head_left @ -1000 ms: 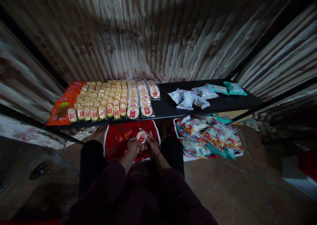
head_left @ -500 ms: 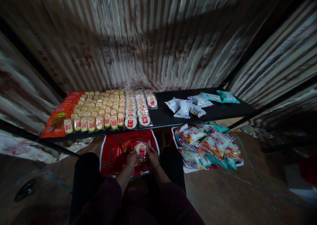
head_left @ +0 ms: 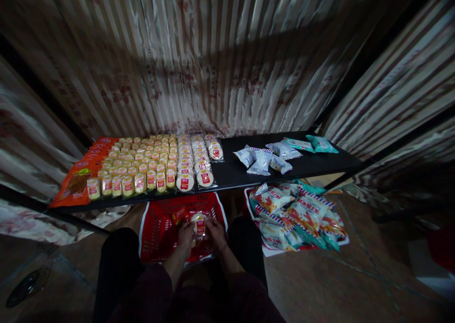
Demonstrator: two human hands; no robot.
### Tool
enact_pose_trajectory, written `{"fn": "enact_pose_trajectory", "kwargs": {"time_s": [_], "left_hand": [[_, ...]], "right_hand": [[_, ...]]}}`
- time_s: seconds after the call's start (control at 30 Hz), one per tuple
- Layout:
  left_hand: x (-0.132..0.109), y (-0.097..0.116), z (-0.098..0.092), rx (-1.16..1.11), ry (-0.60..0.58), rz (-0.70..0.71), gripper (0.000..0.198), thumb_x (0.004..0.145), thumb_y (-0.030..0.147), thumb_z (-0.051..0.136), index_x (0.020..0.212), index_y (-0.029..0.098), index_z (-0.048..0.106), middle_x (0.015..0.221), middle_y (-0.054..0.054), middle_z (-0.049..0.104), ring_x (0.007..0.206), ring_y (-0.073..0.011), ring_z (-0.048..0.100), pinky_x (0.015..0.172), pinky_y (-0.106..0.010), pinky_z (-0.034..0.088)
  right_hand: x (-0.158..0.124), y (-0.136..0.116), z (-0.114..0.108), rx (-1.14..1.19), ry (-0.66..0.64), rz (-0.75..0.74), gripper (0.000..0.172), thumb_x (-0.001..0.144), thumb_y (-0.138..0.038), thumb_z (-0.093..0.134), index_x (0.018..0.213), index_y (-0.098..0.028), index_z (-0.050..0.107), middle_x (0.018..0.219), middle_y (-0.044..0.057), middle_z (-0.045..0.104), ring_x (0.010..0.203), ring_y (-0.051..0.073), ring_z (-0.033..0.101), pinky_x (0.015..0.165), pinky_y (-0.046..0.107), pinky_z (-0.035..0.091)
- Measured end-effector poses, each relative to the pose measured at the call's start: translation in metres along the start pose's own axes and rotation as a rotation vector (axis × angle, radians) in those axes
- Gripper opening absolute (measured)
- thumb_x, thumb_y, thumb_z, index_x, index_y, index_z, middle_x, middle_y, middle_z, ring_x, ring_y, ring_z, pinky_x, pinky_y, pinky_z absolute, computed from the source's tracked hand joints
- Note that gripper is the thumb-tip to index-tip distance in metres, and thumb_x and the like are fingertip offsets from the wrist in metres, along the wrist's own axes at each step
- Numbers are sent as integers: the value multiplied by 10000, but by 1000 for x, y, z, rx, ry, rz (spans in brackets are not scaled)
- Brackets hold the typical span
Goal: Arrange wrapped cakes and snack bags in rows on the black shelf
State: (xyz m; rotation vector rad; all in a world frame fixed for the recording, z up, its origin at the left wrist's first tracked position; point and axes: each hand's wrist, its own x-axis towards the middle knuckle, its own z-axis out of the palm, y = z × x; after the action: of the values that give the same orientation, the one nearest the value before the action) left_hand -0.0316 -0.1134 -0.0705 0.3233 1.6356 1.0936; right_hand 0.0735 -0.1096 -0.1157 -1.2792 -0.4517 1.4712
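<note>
Between both hands, over the red basket (head_left: pixel 149 228), is a round white rice cracker pack (head_left: pixel 199 224) in clear wrap with a red label. My left hand (head_left: pixel 186 234) pinches its left edge, and my right hand (head_left: pixel 216 233) grips its right edge. Inside the basket, an orange-red packet (head_left: pixel 180 214) lies behind my left hand. Above on the black shelf, matching rice cracker packs (head_left: pixel 185 182) stand in rows, the third row (head_left: pixel 215 151) being short. To their left are many rows of small yellow wrapped cakes (head_left: pixel 128 184).
Large orange bags (head_left: pixel 76 181) lie at the shelf's left end. White snack bags (head_left: pixel 261 162) and teal bags (head_left: pixel 322 144) rest on the right of the black shelf (head_left: pixel 227 174). A second basket heaped with snack bags (head_left: pixel 305 212) stands on the floor at right. Striped curtains (head_left: pixel 213 58) hang behind.
The view has tilted slightly, so the shelf appears lower. Both hands keep hold of the rice cracker pack, which has shifted little within the basket.
</note>
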Motion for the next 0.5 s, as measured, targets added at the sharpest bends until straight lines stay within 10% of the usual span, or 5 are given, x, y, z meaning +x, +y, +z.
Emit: {"fn": "enact_pose_trajectory", "kwargs": {"time_s": [0.5], "left_hand": [[-3, 1, -6, -153, -72, -131, 118, 769, 122, 671, 882, 115, 642, 636, -33, 654, 495, -109, 612, 527, -227, 529]], "right_hand": [[1, -2, 0, -1, 85, 7, 515, 439, -533, 802, 802, -177, 719, 607, 24, 707, 596, 208, 662, 575, 312, 525]]}}
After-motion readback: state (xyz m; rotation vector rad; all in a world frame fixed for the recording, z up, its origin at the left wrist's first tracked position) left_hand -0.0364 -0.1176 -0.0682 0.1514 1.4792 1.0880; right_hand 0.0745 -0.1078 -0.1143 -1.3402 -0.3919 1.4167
